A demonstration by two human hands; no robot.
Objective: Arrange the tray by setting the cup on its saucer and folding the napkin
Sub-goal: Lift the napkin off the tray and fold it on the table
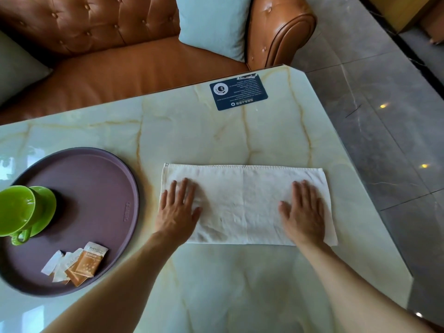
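Both palms flat, fingers straight: left hand (179,207) and right hand (304,212) press the two ends of the white napkin (242,203), well apart, likely smoothing a first fold into a long strip on the marble table (192,131). Left of it, the purple tray (101,179) holds sachets (79,264) near its front rim and the green cup (15,212) on its saucer (46,210), that part seemingly done. Farther off, a blue card (239,92), then the leather sofa (96,56).

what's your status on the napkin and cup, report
Left hand and right hand open, flat on napkin, a long strip on the table. Cup on saucer in tray. Nothing in the way.
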